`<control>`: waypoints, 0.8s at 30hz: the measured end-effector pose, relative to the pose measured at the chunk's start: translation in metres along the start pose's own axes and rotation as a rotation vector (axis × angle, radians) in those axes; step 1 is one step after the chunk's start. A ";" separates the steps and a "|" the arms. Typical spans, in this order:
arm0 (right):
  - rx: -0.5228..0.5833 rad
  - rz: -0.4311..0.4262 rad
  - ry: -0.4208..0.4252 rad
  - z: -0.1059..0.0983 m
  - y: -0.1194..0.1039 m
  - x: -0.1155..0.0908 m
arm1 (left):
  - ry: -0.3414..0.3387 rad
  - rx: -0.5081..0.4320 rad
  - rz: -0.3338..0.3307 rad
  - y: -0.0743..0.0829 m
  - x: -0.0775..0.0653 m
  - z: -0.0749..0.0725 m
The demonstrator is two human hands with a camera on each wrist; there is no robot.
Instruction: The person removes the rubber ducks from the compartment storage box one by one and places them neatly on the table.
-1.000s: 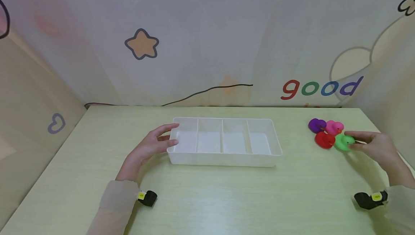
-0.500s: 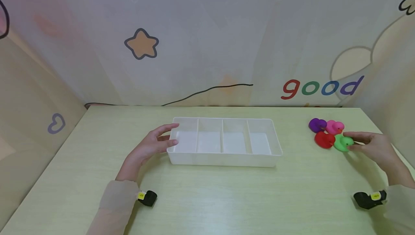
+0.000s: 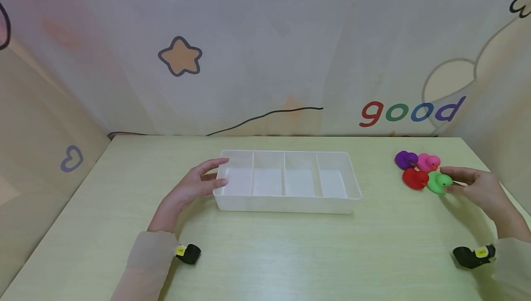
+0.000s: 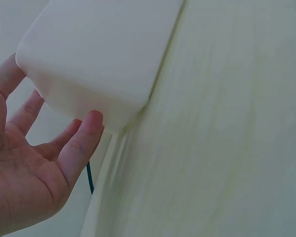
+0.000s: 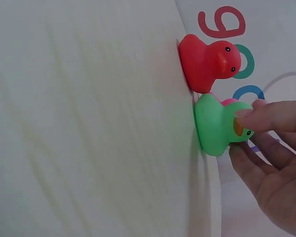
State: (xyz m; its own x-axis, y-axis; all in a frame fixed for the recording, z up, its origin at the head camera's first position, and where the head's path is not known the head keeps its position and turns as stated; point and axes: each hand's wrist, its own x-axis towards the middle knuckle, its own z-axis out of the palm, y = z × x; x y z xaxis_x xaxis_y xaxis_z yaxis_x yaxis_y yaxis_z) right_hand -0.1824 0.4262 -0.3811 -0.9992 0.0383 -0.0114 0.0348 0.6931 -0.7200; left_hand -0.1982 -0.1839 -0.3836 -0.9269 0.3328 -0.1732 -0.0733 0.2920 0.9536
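My left hand (image 3: 199,181) holds the left end of a white divided box (image 3: 286,204); two fingertips reach over its rim in the head view. In the left wrist view other fingers (image 4: 84,143) lie along the box's outer end wall. At the right of the table, my right hand (image 3: 483,190) pinches the head of a green rubber duck (image 3: 437,182), thumb by its orange beak in the right wrist view. The green duck sits on the table. Close by are a red duck (image 3: 415,179), a pink duck (image 3: 428,162) and a purple duck (image 3: 405,160).
The box, split into several compartments, stands mid-table on a pale wooden table (image 3: 265,255). A printed cloth (image 3: 265,52) hangs behind the table's back edge, with side cloths at left and right. Each wrist carries a black camera (image 3: 191,254).
Almost nothing moves. The right hand stays at the green duck's head and the left hand stays at the box's end, while the box and ducks keep their places.
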 end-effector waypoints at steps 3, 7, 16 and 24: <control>0.004 0.010 0.012 0.000 0.000 -0.001 | 0.000 -0.004 -0.002 -0.001 0.000 -0.001; 0.041 -0.015 0.044 0.000 0.018 0.006 | -0.001 -0.008 -0.002 -0.001 0.000 -0.002; 0.020 -0.083 0.112 0.002 0.064 0.031 | 0.005 0.069 -0.003 0.000 -0.003 -0.004; 0.023 -0.131 0.081 0.011 0.003 0.013 | 0.010 0.112 0.049 0.009 -0.013 -0.010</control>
State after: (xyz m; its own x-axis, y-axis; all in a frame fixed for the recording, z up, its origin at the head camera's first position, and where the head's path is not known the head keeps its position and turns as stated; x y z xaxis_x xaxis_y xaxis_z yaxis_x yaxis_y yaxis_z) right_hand -0.1959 0.4206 -0.3914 -0.9903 0.0070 0.1385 -0.0969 0.6794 -0.7273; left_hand -0.1910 -0.1947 -0.3704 -0.9320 0.3405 -0.1245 0.0129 0.3745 0.9272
